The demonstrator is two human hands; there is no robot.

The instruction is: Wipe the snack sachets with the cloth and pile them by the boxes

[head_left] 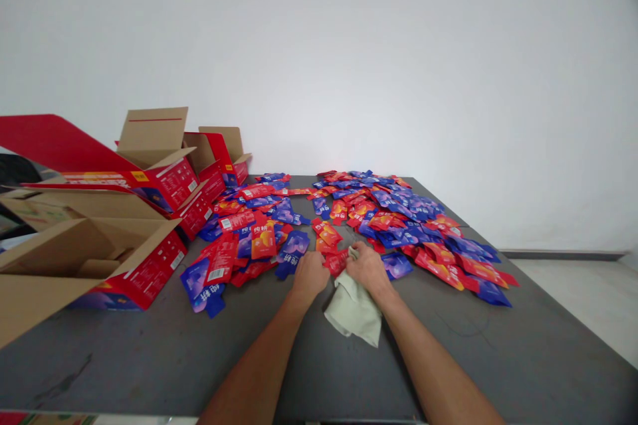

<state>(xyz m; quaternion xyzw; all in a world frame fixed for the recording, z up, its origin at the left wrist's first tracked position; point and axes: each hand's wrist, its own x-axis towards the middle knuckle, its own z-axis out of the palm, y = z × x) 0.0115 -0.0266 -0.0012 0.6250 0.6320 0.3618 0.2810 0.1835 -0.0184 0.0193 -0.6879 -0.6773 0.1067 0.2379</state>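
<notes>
Head view: fingers of the right hand (367, 267) are closed on a pale cloth (355, 319); the left hand's (311, 273) are curled, their grip unclear, beside a red packet (335, 263) between both hands. Neighbouring packets (327, 232) could be dragged by snagging cloth. Both forearms are stretched forward over the worktop (339, 385).

Matt grey table (339, 372) — smooth, glossy pouches (219, 259), soft cloth (355, 309), cardboard boxes (149, 272)
</notes>
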